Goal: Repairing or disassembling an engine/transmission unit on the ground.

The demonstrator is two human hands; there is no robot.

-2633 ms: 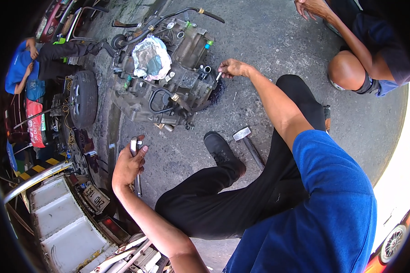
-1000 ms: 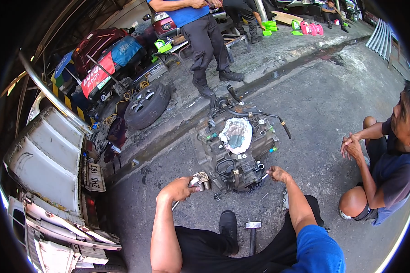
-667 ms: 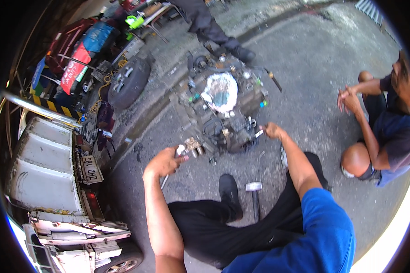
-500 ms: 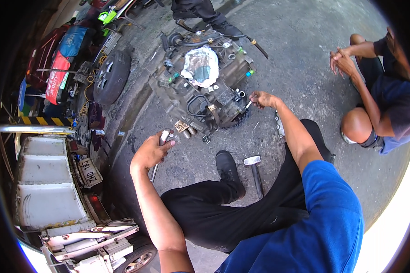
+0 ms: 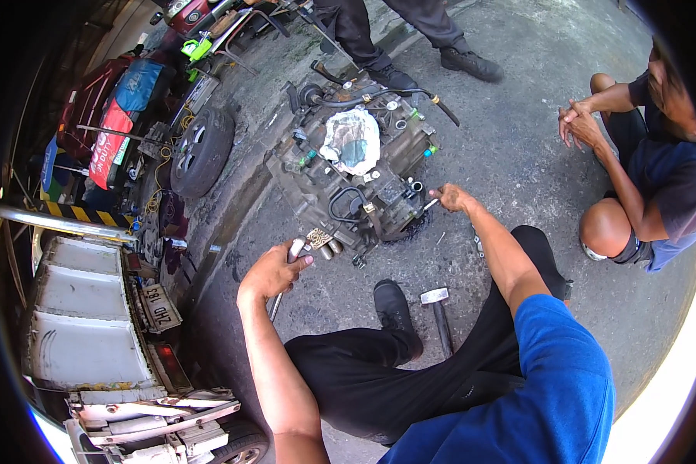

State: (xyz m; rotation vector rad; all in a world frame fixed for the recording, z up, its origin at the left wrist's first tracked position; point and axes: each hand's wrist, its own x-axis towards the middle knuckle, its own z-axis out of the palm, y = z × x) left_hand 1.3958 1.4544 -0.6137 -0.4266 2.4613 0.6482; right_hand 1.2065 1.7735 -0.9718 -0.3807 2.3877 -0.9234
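A dirty metal transmission housing [image 5: 398,147] lies on the concrete, with a crumpled white sheet [image 5: 352,135] over its middle and black hoses across it. My left hand [image 5: 277,272] is closed round a silver wrench with a long handle [image 5: 274,308], left of a small patterned metal part with cylinders [image 5: 320,238]. My right hand [image 5: 452,196] pinches a short, thin silver piece [image 5: 431,204] at the housing's right side, beside an open round port [image 5: 416,186]. A hammer [image 5: 442,325] with a dark handle lies below, between my legs.
A co-worker [image 5: 649,193] squats at the right, hands clasped. Another's dark trousered legs [image 5: 456,35] stand behind the housing. A loose wheel [image 5: 203,151], yellow hose and vehicle parts are at the left, above a white truck's rear [image 5: 85,309]. A drainage channel runs behind the housing.
Since half a second ago, the view has shifted, placing the scene lower and slightly right. The standing co-worker's boot has stepped rightward behind the housing. My hands keep their holds, with little visible movement.
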